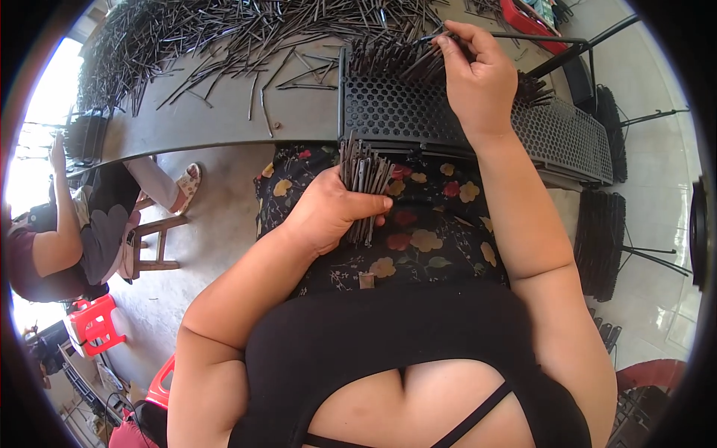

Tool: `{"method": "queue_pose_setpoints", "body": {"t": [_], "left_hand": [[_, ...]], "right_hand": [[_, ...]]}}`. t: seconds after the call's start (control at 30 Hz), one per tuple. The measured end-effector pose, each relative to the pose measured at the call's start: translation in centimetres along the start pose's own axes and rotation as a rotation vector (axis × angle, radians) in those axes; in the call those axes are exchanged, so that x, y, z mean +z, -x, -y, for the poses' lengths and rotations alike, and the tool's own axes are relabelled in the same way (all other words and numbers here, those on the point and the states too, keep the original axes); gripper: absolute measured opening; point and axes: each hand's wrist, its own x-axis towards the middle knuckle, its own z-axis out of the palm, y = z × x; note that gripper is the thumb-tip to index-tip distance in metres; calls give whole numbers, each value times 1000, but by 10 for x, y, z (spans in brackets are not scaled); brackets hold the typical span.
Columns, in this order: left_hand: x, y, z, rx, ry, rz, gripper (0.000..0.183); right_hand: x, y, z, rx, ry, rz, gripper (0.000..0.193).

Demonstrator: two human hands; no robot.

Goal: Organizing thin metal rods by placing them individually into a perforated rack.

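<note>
My left hand [321,213] is wrapped round an upright bundle of thin dark rods [363,175], held above my lap at the table's near edge. The thumb lies across the bundle's front. Farther off and to the right, my right hand [482,78] is closed in a pinch on what looks like one dark rod [427,38]. It is over a black rack [396,112] with a honeycomb of holes. Several rods [377,61] stand packed in the rack's far rows. Beyond the wrist, more rods [532,91] stick up from it; my hand hides some of the rows.
Loose rods [224,45] lie heaped across the grey table [216,119]. A red tray [523,26] is at the far right. Dark rod-filled racks [597,246] stand on the right. At left, a person [60,231] sits near a wooden stool [160,243] and a red plastic stool [97,325].
</note>
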Motion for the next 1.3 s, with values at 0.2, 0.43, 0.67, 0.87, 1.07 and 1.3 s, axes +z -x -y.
{"method": "queue_pose_setpoints", "body": {"t": [0.2, 0.43, 0.67, 0.87, 1.07, 1.3], "left_hand": [[0, 0, 0, -10, 3, -6, 20], [-1, 2, 1, -9, 19, -4, 21], [-2, 1, 0, -26, 1, 4, 20], [-3, 0, 2, -3, 11, 9, 20], [-3, 1, 2, -9, 12, 16, 19], [-3, 0, 2, -9, 24, 19, 20]], "right_hand": [[0, -6, 2, -160, 22, 101, 17], [6, -5, 3, -373, 34, 242, 13], [1, -13, -5, -501, 140, 236, 12], [-7, -13, -2, -455, 177, 203, 11], [-13, -12, -4, -365, 168, 244, 12], [-16, -14, -10, -455, 219, 252, 14]]}}
